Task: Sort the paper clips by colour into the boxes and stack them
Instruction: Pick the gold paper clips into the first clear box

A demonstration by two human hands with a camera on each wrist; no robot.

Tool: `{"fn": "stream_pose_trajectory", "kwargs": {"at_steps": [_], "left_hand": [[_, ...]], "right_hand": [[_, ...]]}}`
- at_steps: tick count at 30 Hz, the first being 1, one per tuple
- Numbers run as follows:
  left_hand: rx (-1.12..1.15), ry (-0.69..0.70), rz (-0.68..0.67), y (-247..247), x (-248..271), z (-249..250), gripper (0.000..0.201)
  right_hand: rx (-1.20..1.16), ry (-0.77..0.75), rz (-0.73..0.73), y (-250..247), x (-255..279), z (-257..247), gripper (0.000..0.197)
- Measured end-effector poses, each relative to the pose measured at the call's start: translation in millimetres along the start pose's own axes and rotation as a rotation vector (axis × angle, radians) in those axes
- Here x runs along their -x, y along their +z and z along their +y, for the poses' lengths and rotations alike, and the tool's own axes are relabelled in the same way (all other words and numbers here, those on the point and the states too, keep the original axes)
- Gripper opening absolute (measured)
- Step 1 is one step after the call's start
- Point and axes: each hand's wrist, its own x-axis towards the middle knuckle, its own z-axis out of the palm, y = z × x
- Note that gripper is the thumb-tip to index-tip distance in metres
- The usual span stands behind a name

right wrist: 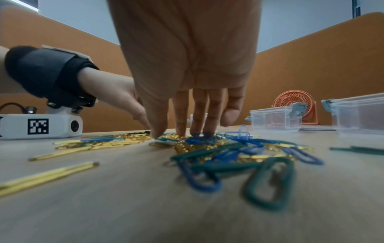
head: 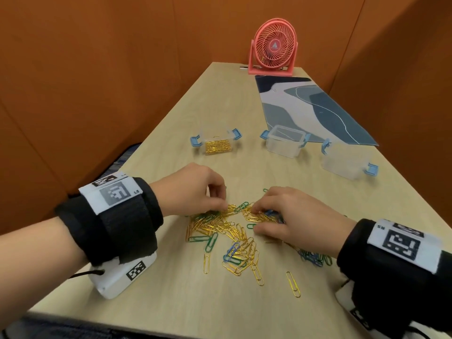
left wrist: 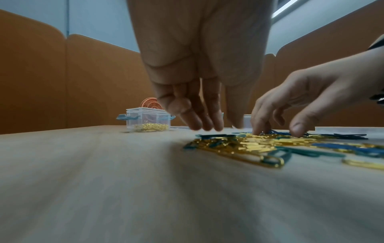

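Observation:
A loose pile of gold, green and blue paper clips [head: 227,231] lies on the wooden table. My left hand [head: 221,204] reaches down to the pile's far left edge, its fingers [left wrist: 207,121] fairly straight and blurred, with nothing seen between them. My right hand [head: 254,212] rests thumb and fingertips [right wrist: 199,129] on gold and blue clips at the pile's far right. Behind the pile stand three clear boxes with blue latches. The left box [head: 217,145] holds gold clips, the middle box [head: 285,145] is empty and uncovered, and the right box [head: 342,163] looks empty.
A small group of blue and green clips [head: 313,258] lies by my right wrist. A single gold clip [head: 293,283] sits nearer me. A patterned mat [head: 310,108] and a pink fan [head: 274,47] occupy the far right. Orange partitions enclose the table.

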Motion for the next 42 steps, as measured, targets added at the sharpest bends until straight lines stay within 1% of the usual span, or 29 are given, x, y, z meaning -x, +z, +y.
{"fn": "stream_pose_trajectory", "kwargs": {"at_steps": [2,5,6,7,9,11,13,14,16,18,20,22,24,28,29,31,33,34,37,39,42], "left_hand": [[0.010,0.003,-0.078,-1,4,-1,0.012],[-0.010,-0.006,-0.072,-2,4,-3,0.001],[-0.021,-0.007,-0.077,-1,4,-3,0.004],[-0.032,-0.010,-0.080,0,3,-2,0.005],[-0.046,-0.027,-0.047,3,1,-2,0.006],[-0.068,-0.078,0.038,2,-1,-4,0.009],[-0.099,-0.132,0.121,1,-3,-8,0.015],[-0.103,-0.133,0.144,0,-2,-9,0.016],[-0.082,-0.045,0.132,-1,4,-6,0.020],[-0.040,0.056,0.019,0,12,0,0.042],[-0.055,0.094,-0.098,4,19,5,0.064],[-0.076,0.110,-0.140,10,22,5,0.072],[-0.060,0.135,-0.156,13,21,4,0.068],[-0.018,0.173,-0.130,12,19,3,0.047],[-0.004,0.169,-0.111,11,20,3,0.046],[0.003,0.170,-0.102,11,21,5,0.049],[-0.031,0.185,-0.144,12,20,8,0.050],[-0.041,0.185,-0.156,13,19,9,0.049],[-0.039,0.154,-0.135,10,16,8,0.044],[-0.041,0.106,-0.114,9,18,6,0.051],[-0.017,0.083,-0.075,8,24,5,0.060]], "right_hand": [[0.006,0.004,0.004,0,0,0,0.028],[0.003,0.020,0.037,0,1,0,0.009],[0.012,0.021,0.038,0,2,0,0.004],[0.027,0.024,0.036,0,3,0,0.005],[0.045,0.043,0.048,0,3,-1,0.008],[0.050,0.084,0.124,-1,3,0,0.008],[0.059,0.158,0.210,-2,2,3,0.011],[0.064,0.192,0.230,-2,2,5,0.014],[0.055,0.211,0.210,-2,2,8,0.025],[0.016,0.163,0.137,-1,3,9,0.041],[-0.023,0.082,0.050,0,4,8,0.057],[-0.049,0.014,-0.036,2,5,5,0.069],[-0.055,-0.010,-0.074,2,6,3,0.071],[-0.038,-0.047,0.011,0,5,3,0.043],[-0.048,-0.064,0.020,0,5,3,0.041],[-0.077,-0.107,-0.003,0,4,1,0.048],[-0.089,-0.138,-0.050,1,2,-1,0.059],[-0.084,-0.140,-0.069,2,2,-2,0.061],[-0.065,-0.115,-0.061,2,0,-2,0.054],[-0.057,-0.076,-0.050,1,1,-1,0.049],[0.009,-0.014,-0.041,0,2,1,0.050]]}}
